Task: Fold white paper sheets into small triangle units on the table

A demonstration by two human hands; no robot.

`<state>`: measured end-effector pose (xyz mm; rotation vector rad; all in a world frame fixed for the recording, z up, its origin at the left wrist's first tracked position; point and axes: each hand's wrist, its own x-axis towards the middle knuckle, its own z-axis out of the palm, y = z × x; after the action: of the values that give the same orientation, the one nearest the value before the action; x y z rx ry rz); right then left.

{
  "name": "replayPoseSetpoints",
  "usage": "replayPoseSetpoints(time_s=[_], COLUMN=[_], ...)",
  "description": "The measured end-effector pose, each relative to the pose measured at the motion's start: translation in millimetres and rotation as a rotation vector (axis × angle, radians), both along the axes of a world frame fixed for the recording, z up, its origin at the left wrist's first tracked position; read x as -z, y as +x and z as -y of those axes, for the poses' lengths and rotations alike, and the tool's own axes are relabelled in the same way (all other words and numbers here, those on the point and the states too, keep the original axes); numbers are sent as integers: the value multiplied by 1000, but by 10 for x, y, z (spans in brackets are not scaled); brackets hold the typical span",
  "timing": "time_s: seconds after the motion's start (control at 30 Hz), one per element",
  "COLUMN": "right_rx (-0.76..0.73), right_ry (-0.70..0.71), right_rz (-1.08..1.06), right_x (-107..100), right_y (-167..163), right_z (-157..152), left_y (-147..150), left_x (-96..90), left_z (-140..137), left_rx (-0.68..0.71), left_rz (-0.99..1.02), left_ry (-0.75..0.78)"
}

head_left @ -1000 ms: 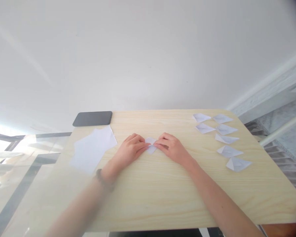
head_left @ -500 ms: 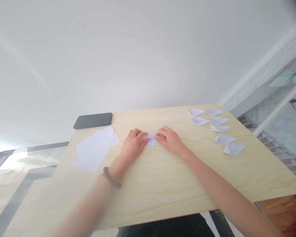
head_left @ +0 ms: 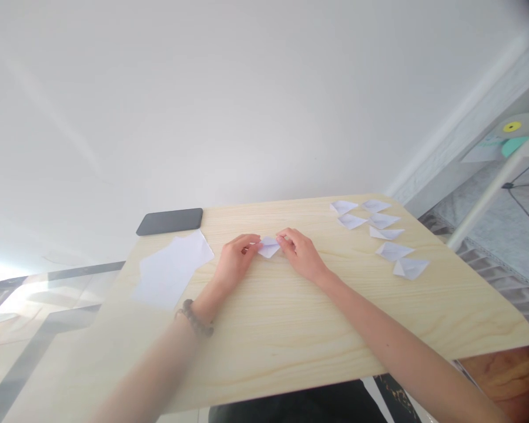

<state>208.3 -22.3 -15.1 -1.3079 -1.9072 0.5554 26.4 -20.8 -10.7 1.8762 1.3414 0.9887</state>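
Note:
A small folded piece of white paper (head_left: 269, 248) is held between my two hands over the middle of the table. My left hand (head_left: 239, 255) pinches its left corner between thumb and fingers. On the opposite corner, my right hand (head_left: 303, 251) has its thumb and fingertips closed. The paper looks diamond-shaped, with a crease line across its upper part. A dark beaded bracelet (head_left: 197, 319) circles my left wrist.
Several folded white paper boats (head_left: 381, 220) lie at the right of the wooden table (head_left: 291, 346). Loose white sheets (head_left: 171, 267) overlap at the left, below a dark phone (head_left: 170, 221). A wall (head_left: 247, 117) rises behind the table. A white pole (head_left: 485, 200) stands beyond the right edge.
The folded paper has opened into a wider diamond between my fingers. My left thumb has drawn back from its front face. The view has shifted slightly.

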Motion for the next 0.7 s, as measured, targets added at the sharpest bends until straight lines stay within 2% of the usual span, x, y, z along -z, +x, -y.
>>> replayPoseSetpoints(time_s=[0.27, 0.43, 0.57, 0.7], right_rx=[-15, -135, -155, -141], right_ry=[-51, -156, -209, -196], right_rz=[-151, -194, -289, -327], right_x=[2, -20, 24, 50], right_y=[-11, 11, 53, 72], right_z=[-2, -6, -38, -51], left_y=[-5, 18, 17, 21], left_x=[-29, -19, 6, 25], left_z=[-23, -18, -31, -34], left_rx=[16, 51, 44, -30], left_rz=[313, 414, 435, 341], left_ry=[-229, -290, -329, -336])
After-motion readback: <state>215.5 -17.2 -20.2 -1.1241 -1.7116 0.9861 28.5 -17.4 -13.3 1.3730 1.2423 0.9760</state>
